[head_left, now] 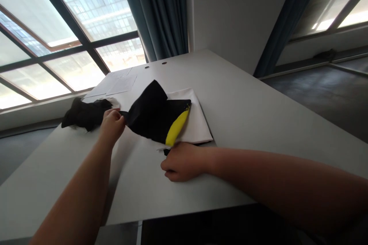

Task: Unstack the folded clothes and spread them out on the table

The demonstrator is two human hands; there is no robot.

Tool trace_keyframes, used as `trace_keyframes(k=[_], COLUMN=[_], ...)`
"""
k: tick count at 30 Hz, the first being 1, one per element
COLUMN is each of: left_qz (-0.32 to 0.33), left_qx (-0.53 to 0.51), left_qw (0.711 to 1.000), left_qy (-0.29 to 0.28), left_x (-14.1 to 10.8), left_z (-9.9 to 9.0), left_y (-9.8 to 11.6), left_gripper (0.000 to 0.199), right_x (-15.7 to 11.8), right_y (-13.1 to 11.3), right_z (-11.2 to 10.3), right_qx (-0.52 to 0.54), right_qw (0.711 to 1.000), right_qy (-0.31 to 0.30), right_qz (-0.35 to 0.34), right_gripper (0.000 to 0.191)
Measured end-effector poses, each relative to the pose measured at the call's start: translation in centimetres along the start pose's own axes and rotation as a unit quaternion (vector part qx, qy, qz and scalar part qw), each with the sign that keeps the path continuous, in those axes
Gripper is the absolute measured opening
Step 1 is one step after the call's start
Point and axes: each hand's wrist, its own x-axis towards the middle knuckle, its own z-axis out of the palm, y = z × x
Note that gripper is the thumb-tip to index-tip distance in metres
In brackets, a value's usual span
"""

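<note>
My left hand (112,123) is closed in a pinch on one end of a black cloth with a yellow patch (152,116). This cloth is partly raised and folded over, its upper flap standing up. Beneath it lies a folded white cloth (198,124) with a dark edge along its near side. My right hand (185,162) rests low by the table with its fingers curled, at the near corner where the yellow patch ends. A bit of black fabric sticks out behind its knuckles; the fingertips' hold is partly hidden.
A crumpled dark cloth bundle (86,114) with some white lies on the left of the white table (238,118). Paper sheets (119,84) lie at the far left, near two cable holes. Behind are windows, a blue curtain (161,15) and a wall.
</note>
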Motion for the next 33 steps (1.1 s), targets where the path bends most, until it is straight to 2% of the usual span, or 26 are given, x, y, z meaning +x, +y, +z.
trace_keyframes(k=[2, 3, 5, 6, 7, 9, 10, 12, 14, 16, 18, 20, 24, 28, 29, 31, 33], left_qz=[-0.032, -0.021, 0.072, 0.129, 0.181, 0.239, 0.246, 0.223, 0.175, 0.156, 0.174, 0.198, 0.193, 0.140, 0.115, 0.073, 0.066], left_qx=[-0.003, -0.022, -0.049, -0.049, -0.042, -0.020, -0.014, -0.013, 0.002, 0.037, 0.074, 0.108, 0.143, 0.072, 0.035, -0.051, -0.115], left_qw=[0.999, 0.998, 0.992, 0.987, 0.981, 0.969, 0.964, 0.964, 0.971, 0.965, 0.950, 0.941, 0.940, 0.962, 0.973, 0.991, 0.991], left_qy=[0.038, 0.062, 0.093, 0.085, 0.054, -0.053, -0.099, -0.145, -0.164, -0.207, -0.247, -0.254, -0.242, -0.224, -0.195, -0.099, -0.001], left_x=[0.8, 0.8, 0.1, -0.6, -1.3, -2.8, -3.4, -4.2, -4.2, -3.8, -3.3, -3.0, -2.9, -2.4, -2.1, -1.4, -0.8], left_z=[-0.5, -0.8, -1.3, -1.5, -1.6, -1.2, -0.7, 0.9, 2.8, 4.1, 4.5, 4.0, 2.7, 2.6, 2.5, 1.9, 0.6], left_y=[-1.3, -1.4, -0.3, 0.6, 1.7, 3.7, 4.5, 5.4, 5.2, 4.3, 3.1, 2.2, 1.4, 1.6, 1.6, 1.6, 1.5], left_gripper=[0.023, 0.031, 0.040, 0.039, 0.034, 0.026, 0.026, 0.033, 0.041, 0.043, 0.046, 0.049, 0.033, 0.026, 0.025, 0.025, 0.026], right_x=[0.1, 0.1, 0.2, 0.2, 0.2, 0.2, 0.2, 0.2, 0.2, 0.3, 0.3, 0.4, 0.4, 0.5, 0.5, 0.5, 0.4], right_y=[-0.1, -0.1, -0.2, -0.3, -0.3, -0.4, -0.4, -0.4, -0.4, -0.4, -0.3, -0.3, -0.3, -0.4, -0.4, -0.5, -0.5], right_z=[0.2, 0.3, 0.4, 0.4, 0.3, 0.2, 0.2, 0.2, 0.3, 0.5, 0.6, 0.7, 0.6, 0.4, 0.4, 0.2, 0.1], right_qx=[-0.016, -0.018, -0.018, -0.018, -0.018, -0.018, -0.017, -0.016, -0.020, -0.024, -0.025, -0.023, -0.013, -0.014, -0.016, -0.018, -0.015], right_qw=[1.000, 1.000, 1.000, 1.000, 1.000, 1.000, 1.000, 1.000, 0.999, 0.999, 0.999, 0.999, 0.999, 1.000, 1.000, 1.000, 0.999], right_qy=[0.011, 0.014, 0.018, 0.019, 0.019, 0.014, 0.011, 0.010, 0.017, 0.026, 0.032, 0.033, 0.034, 0.020, 0.013, 0.003, 0.001], right_qz=[0.003, 0.004, 0.006, 0.009, 0.011, 0.018, 0.020, 0.022, 0.020, 0.017, 0.014, 0.012, 0.013, 0.019, 0.020, 0.024, 0.028], right_gripper=[0.031, 0.032, 0.033, 0.033, 0.033, 0.032, 0.032, 0.032, 0.032, 0.032, 0.032, 0.032, 0.031, 0.032, 0.033, 0.033, 0.033])
